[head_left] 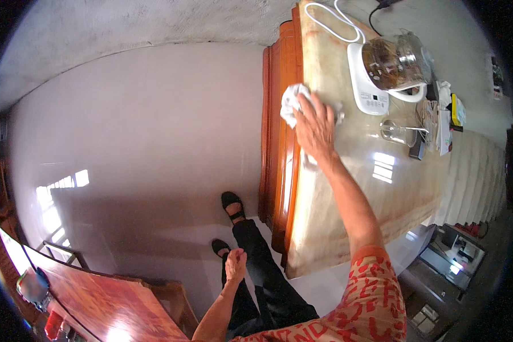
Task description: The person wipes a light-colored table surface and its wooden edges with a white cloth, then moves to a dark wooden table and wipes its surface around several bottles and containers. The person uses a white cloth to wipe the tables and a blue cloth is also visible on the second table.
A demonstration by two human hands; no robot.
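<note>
A crumpled white cloth lies along the left edge of a glossy, stone-patterned tabletop with a reddish-brown wooden side. My right hand presses down on the cloth with its fingers over it. Parts of the cloth show on both sides of the fingers. My left hand hangs low in front of my dark trousers, its fingers curled in, and nothing shows in it.
A glass kettle with dark contents stands on a white heating base. Nearby are a clear glass, a white cord and several small packets. A shiny brown wooden table stands at the lower left.
</note>
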